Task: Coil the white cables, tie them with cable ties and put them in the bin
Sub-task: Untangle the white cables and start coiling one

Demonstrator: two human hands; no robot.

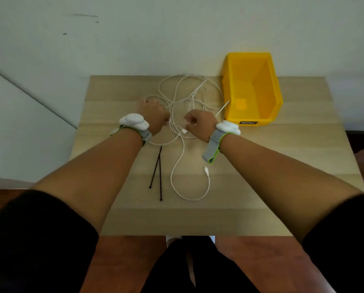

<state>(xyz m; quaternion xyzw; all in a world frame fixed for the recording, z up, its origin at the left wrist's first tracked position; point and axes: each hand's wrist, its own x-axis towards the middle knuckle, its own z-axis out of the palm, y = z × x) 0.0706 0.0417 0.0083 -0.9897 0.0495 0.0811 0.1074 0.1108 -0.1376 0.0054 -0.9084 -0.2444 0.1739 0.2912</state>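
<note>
Cables: white cables [189,96] lie tangled on the wooden table [303,166], just left of the yellow bin [251,85].
Left hand [153,115]: curled, pinching a strand.
Right hand [200,123]: curled, pinching a strand near its plug.
Handling: light, limp and smooth, so likely to snag; best held at the plug end.
Cable ties [159,172]: two black ones, lying loose nearby.

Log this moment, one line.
left hand: holds white cables | right hand: holds white cables, uncoiled | cable ties: on table, untouched | yellow bin: no cables
</note>
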